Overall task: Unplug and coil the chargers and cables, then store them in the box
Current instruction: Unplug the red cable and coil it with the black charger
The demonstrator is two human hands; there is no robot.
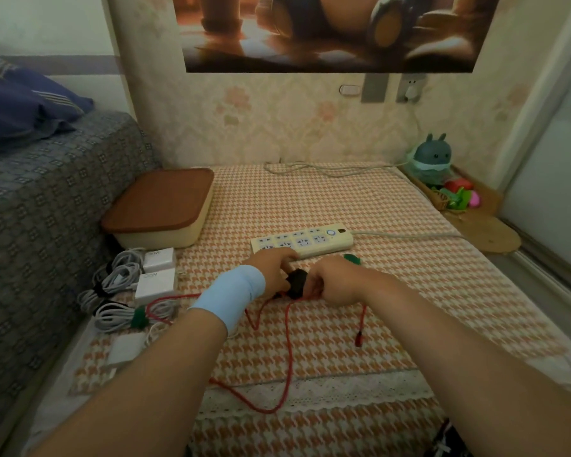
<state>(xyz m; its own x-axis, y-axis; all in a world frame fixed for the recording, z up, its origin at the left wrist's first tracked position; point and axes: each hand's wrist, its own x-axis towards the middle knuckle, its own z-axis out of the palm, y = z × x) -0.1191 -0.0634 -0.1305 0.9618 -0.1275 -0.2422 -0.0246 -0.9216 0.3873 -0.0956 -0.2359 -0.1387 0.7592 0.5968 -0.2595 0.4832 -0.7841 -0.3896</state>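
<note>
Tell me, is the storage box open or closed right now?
Closed. The brown lid lies flat over the cream box, covering its whole top; the coiled chargers lie outside, beside it.

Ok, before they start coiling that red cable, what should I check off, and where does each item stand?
1. The black charger is off the power strip: ok.
2. Both the left hand and right hand hold it: ok.
3. The red cable is coiled: not ok, it trails loose.
4. The box lid is off: not ok, still on.
5. The green tie is near: ok, beside the right hand.
6. Cable plugged into charger: cannot tell, hands hide it.
</note>
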